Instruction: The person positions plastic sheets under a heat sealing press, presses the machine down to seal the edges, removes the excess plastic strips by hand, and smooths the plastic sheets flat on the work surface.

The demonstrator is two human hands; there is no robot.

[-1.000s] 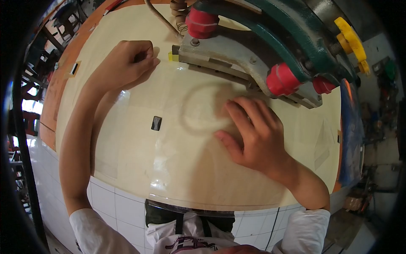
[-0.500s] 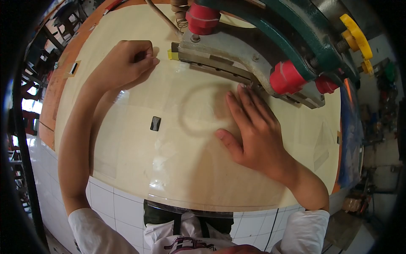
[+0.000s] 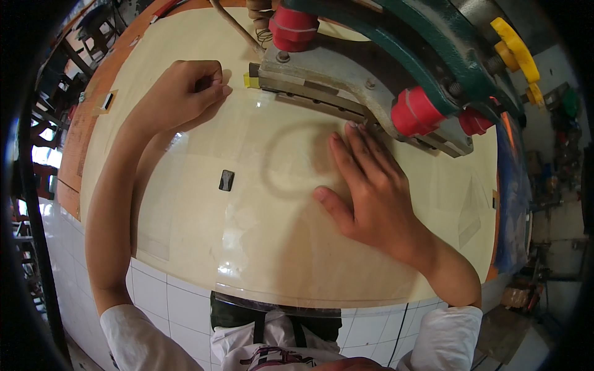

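My left hand (image 3: 182,93) rests on the cream-coloured table surface at the upper left, its fingers curled in a loose fist with a hollow showing inside. Nothing shows in its fingers. My right hand (image 3: 377,191) lies palm down with fingers stretched out on a clear plastic sheet (image 3: 260,260). Its fingertips reach the lower edge of a long metal bar (image 3: 315,99) on a machine. A small dark rectangular piece (image 3: 226,180) lies between my hands, touched by neither.
Above the bar stand the machine's green arms (image 3: 396,55), with red fittings (image 3: 417,111) and a yellow knob (image 3: 516,49). A yellow piece (image 3: 251,81) sits at the bar's left end. Blue plastic (image 3: 513,204) hangs at the table's right edge.
Almost nothing differs. The view has shifted very slightly, and both hands keep their places and poses.
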